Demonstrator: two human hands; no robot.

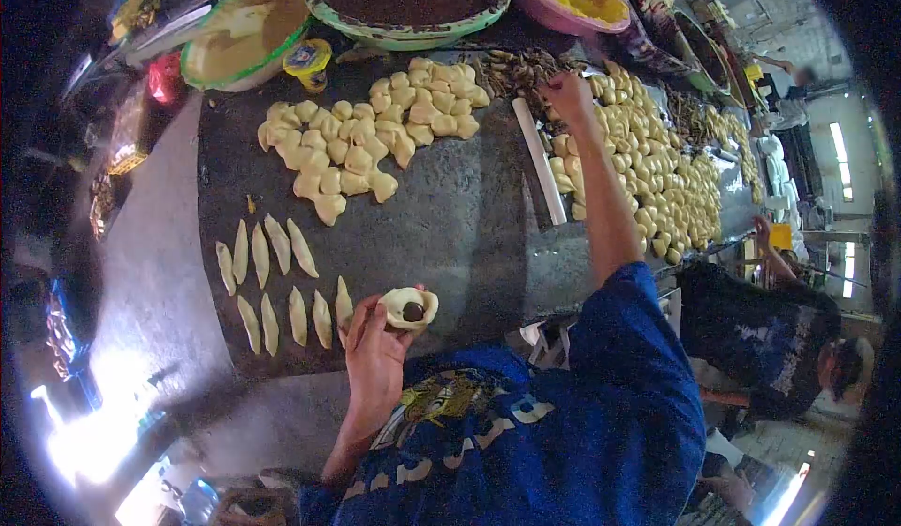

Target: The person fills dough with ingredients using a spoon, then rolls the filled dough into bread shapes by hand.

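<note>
You seem to be at the filling step: a piece of dough stands open as a cup, with a dark ball inside it. Your left grip (374, 343) is closed partway around that dough cup (394, 301), thumb on the near side and fingers curled behind, so the mouth faces up and the dark ball (413, 311) shows in the hollow. The cup is held just above the near edge of the bench (460, 244), beside the end of two rows of slim, pointed dough pieces (297, 316).

Your right grip (571, 99) is stretched far forward, at the edge of a pile of dark strips (516, 71), near the top of a white bar (540, 160) and the crowded rounded dough pieces (629, 141). Its fingertips look drawn together, but you can't tell from here whether they pinch a strip or only touch the pile.

As a judgement, the next move calls for a small, clean pick with the right, while the left stays level and light, enough to steady the soft wall without squeezing the mouth out of shape.
</note>
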